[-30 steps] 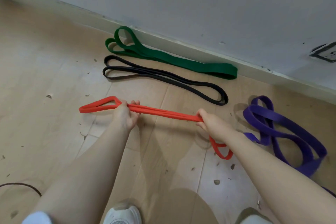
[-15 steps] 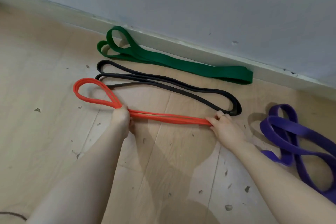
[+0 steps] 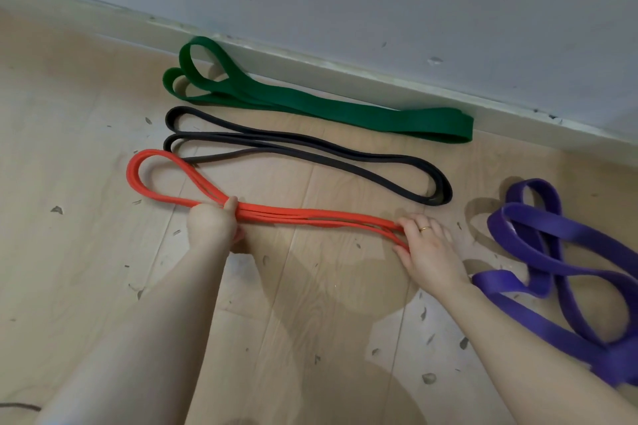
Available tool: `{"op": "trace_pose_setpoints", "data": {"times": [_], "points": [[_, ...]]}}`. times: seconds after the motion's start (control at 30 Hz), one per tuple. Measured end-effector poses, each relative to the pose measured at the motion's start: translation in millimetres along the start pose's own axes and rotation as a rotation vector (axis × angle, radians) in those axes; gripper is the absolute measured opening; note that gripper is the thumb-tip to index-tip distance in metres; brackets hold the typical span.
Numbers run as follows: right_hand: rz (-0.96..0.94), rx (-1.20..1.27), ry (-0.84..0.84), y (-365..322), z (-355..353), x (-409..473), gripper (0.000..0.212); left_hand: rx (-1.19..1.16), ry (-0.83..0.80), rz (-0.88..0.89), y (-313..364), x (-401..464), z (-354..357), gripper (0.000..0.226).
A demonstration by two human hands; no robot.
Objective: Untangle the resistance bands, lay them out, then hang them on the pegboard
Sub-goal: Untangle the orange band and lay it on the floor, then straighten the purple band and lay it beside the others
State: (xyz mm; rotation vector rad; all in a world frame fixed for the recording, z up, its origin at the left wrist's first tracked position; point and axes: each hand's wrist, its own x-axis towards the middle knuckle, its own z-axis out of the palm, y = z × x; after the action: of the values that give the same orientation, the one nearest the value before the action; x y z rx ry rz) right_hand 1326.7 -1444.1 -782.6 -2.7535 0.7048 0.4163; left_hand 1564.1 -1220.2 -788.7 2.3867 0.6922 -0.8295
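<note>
A red resistance band [image 3: 310,217] lies folded lengthwise on the wooden floor, with a loop fanning out at its left end. My left hand [image 3: 214,222] grips it just right of that loop. My right hand [image 3: 429,248] lies over the band's right end, fingers spread and pressing it to the floor, the strands running in between thumb and forefinger. Beyond it a black band [image 3: 310,155] and a green band [image 3: 345,114] lie stretched out in parallel rows. A purple band [image 3: 552,252] sits in a loose twisted heap at the right.
The green band runs along the white skirting board [image 3: 345,79] below a grey wall. Small bits of debris are scattered over the floorboards. A dark cord [image 3: 17,406] shows at the bottom left edge. No pegboard is in view.
The red band came down from mid-air onto the floor in front of the black band. My right hand went from gripping its end to lying flat over it.
</note>
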Motion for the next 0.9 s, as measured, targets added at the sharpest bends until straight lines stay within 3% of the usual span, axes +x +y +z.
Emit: {"op": "trace_pose_setpoints", "data": {"times": [0.07,0.17,0.23,0.4,0.5,0.57,0.73,0.9], "points": [[-0.016,-0.001,-0.045,1,-3,-3,0.041,0.214,0.007,0.092,-7,-1,0,0.055],[-0.046,-0.043,-0.077,2,-7,-4,0.047,0.253,0.039,0.095,-9,-5,-3,0.066],[-0.026,-0.039,-0.091,0,-11,-2,0.056,0.221,0.039,0.076,-8,-9,-5,0.072],[-0.035,-0.019,-0.198,-5,-22,-6,0.082,0.113,-0.149,0.098,-21,-36,-9,0.068],[0.001,0.121,-0.269,-5,-37,-20,0.086,0.193,-0.255,0.279,-13,-60,-6,0.05],[0.011,0.155,-0.263,3,-50,-35,0.078,0.372,-0.319,0.433,0,-84,-1,0.04],[0.023,-0.032,-0.287,65,-73,-92,0.061,0.666,-0.459,0.832,37,-158,35,0.02],[0.172,-0.112,0.011,131,-76,-148,0.049,0.824,-0.525,1.073,52,-240,99,0.021]]}}
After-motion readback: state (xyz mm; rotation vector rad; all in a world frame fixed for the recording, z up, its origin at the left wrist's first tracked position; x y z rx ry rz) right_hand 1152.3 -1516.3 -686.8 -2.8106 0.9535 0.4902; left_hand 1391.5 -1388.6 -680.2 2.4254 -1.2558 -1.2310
